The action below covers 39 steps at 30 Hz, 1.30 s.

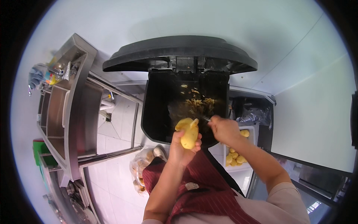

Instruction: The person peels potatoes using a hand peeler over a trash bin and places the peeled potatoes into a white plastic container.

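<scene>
My left hand [184, 145] holds a yellow potato [189, 137] over the mouth of a black waste bin [158, 137]. A strip of peel [194, 122] curls up from the potato's far end. In my right hand [225, 130] is a small tool, probably a peeler [207, 119], a little right of the potato and apart from it; most of it is hidden by my fingers. Inside the bin lie loose potato peels [198, 103], some stuck on its back wall. The hinged bin lid [179, 46] stands raised against the white wall.
A white tray [237, 168] with several peeled potatoes [236, 159] sits right of the bin. On the floor to the left, a clear plastic bag [137, 168] holds potatoes beside my shoe [160, 152]. A stainless steel sink [71, 120] stands far left, a white-topped counter [310, 126] far right.
</scene>
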Motion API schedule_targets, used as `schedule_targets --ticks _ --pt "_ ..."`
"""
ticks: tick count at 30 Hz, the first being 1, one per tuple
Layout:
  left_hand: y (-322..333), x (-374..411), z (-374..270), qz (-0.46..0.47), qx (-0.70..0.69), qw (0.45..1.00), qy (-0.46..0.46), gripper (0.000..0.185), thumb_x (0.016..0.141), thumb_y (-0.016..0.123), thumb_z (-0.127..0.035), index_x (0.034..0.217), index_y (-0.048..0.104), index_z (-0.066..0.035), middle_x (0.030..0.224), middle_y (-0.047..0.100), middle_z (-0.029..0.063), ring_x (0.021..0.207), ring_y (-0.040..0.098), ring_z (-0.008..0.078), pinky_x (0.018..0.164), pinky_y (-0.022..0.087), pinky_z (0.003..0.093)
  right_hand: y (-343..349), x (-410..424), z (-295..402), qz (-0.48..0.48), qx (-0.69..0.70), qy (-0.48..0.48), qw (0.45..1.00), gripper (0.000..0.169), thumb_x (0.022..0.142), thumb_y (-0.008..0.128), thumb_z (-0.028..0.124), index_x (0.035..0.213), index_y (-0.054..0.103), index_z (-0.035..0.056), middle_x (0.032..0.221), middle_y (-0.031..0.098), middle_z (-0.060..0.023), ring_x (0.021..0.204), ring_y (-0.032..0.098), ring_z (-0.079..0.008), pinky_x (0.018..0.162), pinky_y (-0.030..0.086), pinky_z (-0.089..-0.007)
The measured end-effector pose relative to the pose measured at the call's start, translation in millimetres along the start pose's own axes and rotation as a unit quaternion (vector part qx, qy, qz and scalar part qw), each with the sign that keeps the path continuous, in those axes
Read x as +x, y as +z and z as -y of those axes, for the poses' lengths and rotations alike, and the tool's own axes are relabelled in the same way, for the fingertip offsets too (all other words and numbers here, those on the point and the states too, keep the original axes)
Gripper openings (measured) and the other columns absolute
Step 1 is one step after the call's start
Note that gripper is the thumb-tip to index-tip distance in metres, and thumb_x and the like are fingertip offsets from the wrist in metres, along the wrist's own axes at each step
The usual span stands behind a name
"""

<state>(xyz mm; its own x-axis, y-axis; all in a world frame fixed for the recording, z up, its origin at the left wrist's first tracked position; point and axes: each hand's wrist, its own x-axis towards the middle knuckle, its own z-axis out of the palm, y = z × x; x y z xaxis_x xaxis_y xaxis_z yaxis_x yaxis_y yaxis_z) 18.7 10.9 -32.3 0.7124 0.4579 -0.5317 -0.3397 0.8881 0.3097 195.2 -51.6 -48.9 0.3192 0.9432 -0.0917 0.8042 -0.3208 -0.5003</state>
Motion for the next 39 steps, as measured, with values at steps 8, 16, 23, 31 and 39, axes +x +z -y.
schedule_targets --ticks 8,16,23,31,39 --pt "-2 5 -3 -0.005 -0.027 1.0 -0.01 0.048 0.078 0.056 -0.042 0.109 0.054 -0.006 0.088 0.059 0.0151 0.065 0.054 0.0205 0.055 0.045 0.0267 7 -24 8 -0.047 0.11 -0.086 0.989 0.024 0.088 0.055 0.031 0.084 0.052 0.0076 0.067 0.062 -0.0139 0.063 0.062 -0.0362 0.053 0.048 -0.0452" --pt "-16 9 -4 -0.052 -0.037 0.998 0.019 0.052 0.077 0.056 -0.044 0.112 0.051 -0.006 0.088 0.054 0.0155 0.059 0.048 0.0148 0.049 0.039 0.0213 20 -3 15 0.0 0.061 -0.072 0.996 0.027 0.091 0.05 0.033 0.087 0.054 0.0065 0.07 0.064 -0.0158 0.067 0.063 -0.0364 0.06 0.049 -0.046" --pt "-8 6 -8 -0.023 0.001 0.999 -0.024 0.056 0.08 0.054 -0.049 0.12 0.05 -0.01 0.09 0.057 0.0172 0.058 0.051 0.0188 0.047 0.039 0.0235 16 13 -6 0.026 0.374 0.055 0.925 0.018 0.09 0.057 0.023 0.093 0.049 0.0076 0.075 0.061 -0.0056 0.061 0.062 -0.018 0.049 0.046 -0.0299" --pt "0 7 -25 -0.048 0.307 0.945 -0.101 0.048 0.093 0.038 -0.051 0.108 0.054 -0.008 0.071 0.061 0.0148 0.056 0.058 0.0222 0.043 0.043 0.0321 19 -7 2 0.14 0.78 0.119 0.598 0.039 0.08 0.07 0.01 0.108 0.043 0.0119 0.08 0.051 0.0007 0.058 0.047 -0.0096 0.053 0.038 -0.0239" --pt "3 21 -30 -0.016 0.417 0.887 0.196 0.045 0.086 0.053 0.002 0.129 0.041 -0.002 0.104 0.058 0.0115 0.082 0.059 0.0167 0.075 0.048 0.0283 30 -11 10 0.13 0.798 0.201 0.553 0.037 0.078 0.068 0.009 0.106 0.044 0.0129 0.087 0.055 -0.0006 0.072 0.057 -0.0144 0.059 0.049 -0.0307"
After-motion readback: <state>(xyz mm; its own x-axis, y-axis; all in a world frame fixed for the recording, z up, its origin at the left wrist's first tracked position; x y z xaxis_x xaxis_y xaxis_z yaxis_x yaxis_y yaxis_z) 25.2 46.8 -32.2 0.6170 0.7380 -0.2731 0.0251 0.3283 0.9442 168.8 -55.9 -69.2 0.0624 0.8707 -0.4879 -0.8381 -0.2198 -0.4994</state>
